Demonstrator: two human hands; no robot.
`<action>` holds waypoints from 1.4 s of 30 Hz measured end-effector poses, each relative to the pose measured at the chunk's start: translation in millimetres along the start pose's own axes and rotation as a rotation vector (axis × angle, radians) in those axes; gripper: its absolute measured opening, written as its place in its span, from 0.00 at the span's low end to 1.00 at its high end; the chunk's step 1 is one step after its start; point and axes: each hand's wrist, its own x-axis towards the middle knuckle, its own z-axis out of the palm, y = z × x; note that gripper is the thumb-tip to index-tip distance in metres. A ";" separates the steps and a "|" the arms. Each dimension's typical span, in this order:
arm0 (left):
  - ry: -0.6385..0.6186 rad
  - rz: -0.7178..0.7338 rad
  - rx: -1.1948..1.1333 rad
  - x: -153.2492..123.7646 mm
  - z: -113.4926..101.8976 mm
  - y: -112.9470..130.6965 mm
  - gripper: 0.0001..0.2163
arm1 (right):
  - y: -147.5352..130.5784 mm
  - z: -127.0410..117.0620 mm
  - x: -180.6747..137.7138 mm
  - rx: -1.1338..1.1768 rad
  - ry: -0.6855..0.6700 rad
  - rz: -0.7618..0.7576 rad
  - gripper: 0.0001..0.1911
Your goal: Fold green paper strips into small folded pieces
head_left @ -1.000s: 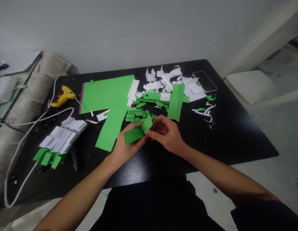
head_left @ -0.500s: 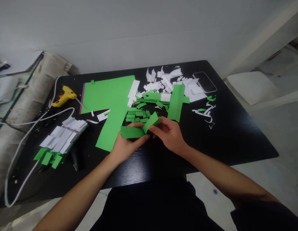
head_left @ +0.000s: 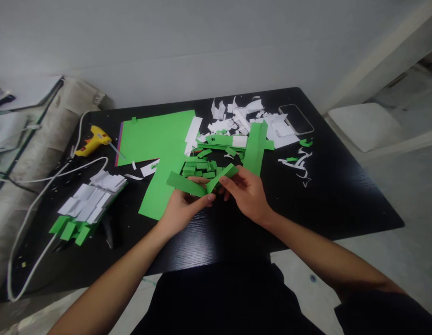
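A green paper strip [head_left: 186, 184], bent into a V, is held between both hands above the near part of the table. My left hand [head_left: 183, 207] grips it near the fold, with the thumb in front and the fingers behind. My right hand [head_left: 246, 191] pinches the strip's other arm between thumb and fingers. Just beyond the hands lies a pile of small folded green paper pieces [head_left: 198, 165]. A wider creased green strip [head_left: 256, 146] lies behind the right hand. Left of the pile is a long green sheet [head_left: 160, 186].
On the black table [head_left: 324, 195] are white paper scraps [head_left: 244, 114], a phone [head_left: 297, 119] and larger green paper [head_left: 149, 137]. A yellow glue gun [head_left: 94, 140] with a white cable [head_left: 37, 200] lies at left, near a white-and-green folded-paper bundle [head_left: 86, 200].
The left arm of the green strip has tilted upward, and the V looks wider. My right hand has shifted slightly, still pinching the strip.
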 end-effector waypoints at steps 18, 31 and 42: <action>-0.060 -0.053 -0.032 4.1 -5.8 0.1 0.26 | -3.0 0.2 1.8 0.006 -0.128 0.145 0.16; -0.034 -0.042 -0.257 4.3 -4.4 -5.4 0.22 | -1.4 2.8 2.3 0.081 -0.062 0.148 0.18; -0.050 -0.066 -0.253 6.4 -2.8 -6.3 0.21 | -3.2 2.5 0.6 0.046 -0.066 0.159 0.18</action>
